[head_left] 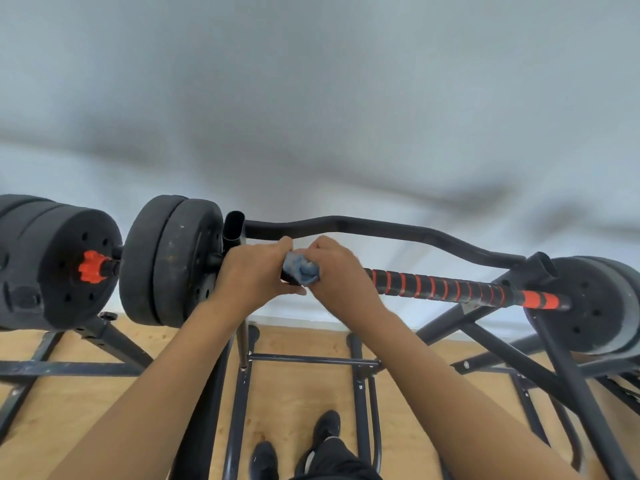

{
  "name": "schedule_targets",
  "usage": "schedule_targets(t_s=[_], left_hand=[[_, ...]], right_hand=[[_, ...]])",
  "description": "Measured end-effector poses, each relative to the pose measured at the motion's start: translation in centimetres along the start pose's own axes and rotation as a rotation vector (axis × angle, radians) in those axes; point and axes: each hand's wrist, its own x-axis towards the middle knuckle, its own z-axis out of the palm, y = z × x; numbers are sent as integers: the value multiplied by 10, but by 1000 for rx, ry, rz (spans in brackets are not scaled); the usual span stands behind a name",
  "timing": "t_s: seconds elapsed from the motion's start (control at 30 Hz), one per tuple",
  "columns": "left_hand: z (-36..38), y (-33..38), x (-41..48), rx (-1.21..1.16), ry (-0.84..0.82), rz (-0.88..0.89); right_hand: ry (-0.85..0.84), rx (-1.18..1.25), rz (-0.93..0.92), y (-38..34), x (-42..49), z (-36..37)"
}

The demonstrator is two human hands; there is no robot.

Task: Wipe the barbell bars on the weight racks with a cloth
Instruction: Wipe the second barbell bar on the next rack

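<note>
A barbell bar [443, 285] with black and red striped grip lies across a black weight rack [491, 323], with black plates at its left end [173, 261] and right end [595, 303]. A blue cloth [302, 269] is bunched around the bar near its left end. My left hand [254, 271] grips the bar and the cloth's left side, close to the left plates. My right hand [341, 271] grips the cloth and bar from the right, touching the left hand. The bar under both hands is hidden.
A second barbell with black plates [52, 265] and a red collar [91, 266] sits on a rack at the left. A curved black rack bar [381, 228] runs behind. A grey wall is beyond, wooden floor [301, 393] and my black shoes [325, 431] below.
</note>
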Motion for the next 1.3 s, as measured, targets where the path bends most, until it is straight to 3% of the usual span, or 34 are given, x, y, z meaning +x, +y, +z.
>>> schedule_targets(t_s=[0.2, 0.5, 0.67, 0.77, 0.9, 1.13, 1.23, 1.3], left_hand=[[-10, -7, -6, -232, -22, -17], [-24, -10, 1, -301, -185, -56], [-28, -8, 3, -239, -267, -52], [-25, -3, -2, -186, -230, -51], [-22, 3, -12, -315, -145, -134], [-29, 0, -6, -319, -283, -89], [-27, -5, -5, -326, -311, -72], [-26, -6, -6, -313, -302, -67]], right_hand=[[24, -13, -62, 0, -25, 17], [-52, -83, -78, 8, -47, 18], [111, -25, 17, 10, -15, -7], [0, -83, 65, 5, -5, -6], [-18, -78, 43, 4, -22, 1], [-112, -69, -32, 7, -43, 0], [52, -8, -12, 7, -19, -19], [99, -91, -28, 7, 4, -23]])
